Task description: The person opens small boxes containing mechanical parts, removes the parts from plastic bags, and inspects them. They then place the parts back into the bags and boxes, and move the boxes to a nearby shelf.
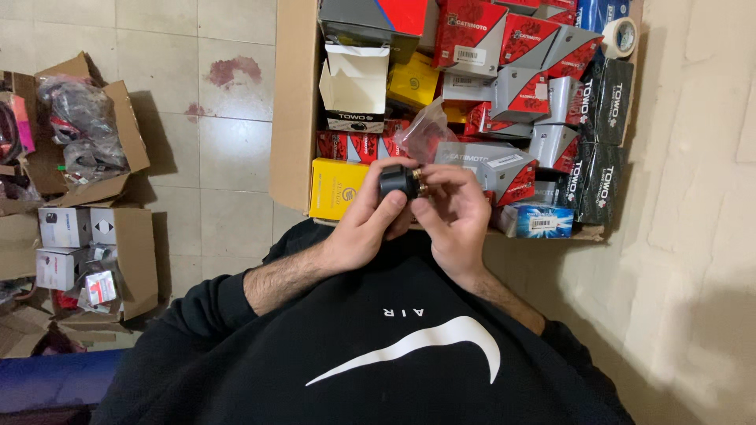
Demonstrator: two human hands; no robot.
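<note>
Black round part with a brass end [402, 181] pinched between my left hand [366, 224] and my right hand [453, 216], both closed on it, above a cardboard box [293, 110] of red, grey and yellow cartons, tiled floor [228, 149] beside it.

red, black, yellow boxes [504, 39] in carton [293, 102]

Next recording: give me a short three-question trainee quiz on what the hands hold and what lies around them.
1. True or false: both hands touch the small black round part.
2. Which hand's grip wraps the part: left or right?
3. What colour is the closed box at the near-left corner of the big cardboard carton: A blue, B yellow, C green?

Key: 1 true. 2 left; the right hand pinches its brass-coloured end. 3 B.
</note>
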